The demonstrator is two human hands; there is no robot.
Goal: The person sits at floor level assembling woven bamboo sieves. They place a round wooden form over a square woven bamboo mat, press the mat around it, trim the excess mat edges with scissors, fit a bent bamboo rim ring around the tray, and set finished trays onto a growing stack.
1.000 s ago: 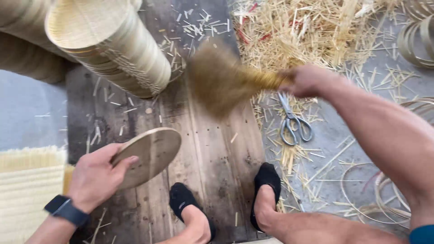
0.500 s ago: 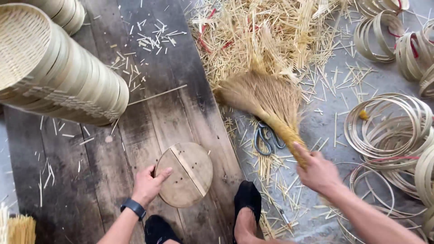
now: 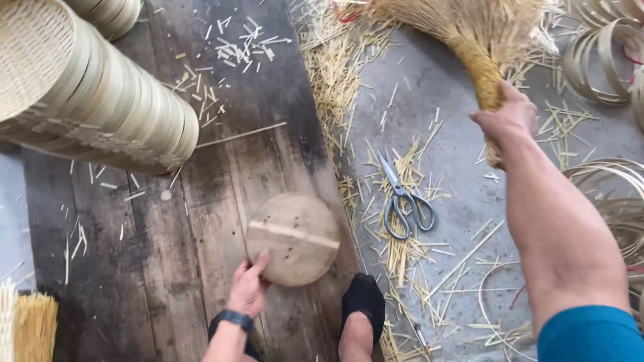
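Note:
My left hand grips the near edge of a round wooden disc that lies on dark floor planks. My right hand is shut on the handle of a straw hand broom, whose bristles spread over a heap of bamboo slivers at the top. Grey scissors lie on the concrete between the two hands. My black-socked foot rests beside the disc.
A long stack of round woven bamboo trays lies on its side at upper left. Coiled bamboo strips sit at the right edge. Bamboo splinters litter the grey concrete. A yellow bundle stands at lower left.
My right hand has swung the broom from beside the scissors up and to the right, toward the sliver heap. The disc stays flat on the planks under my left hand.

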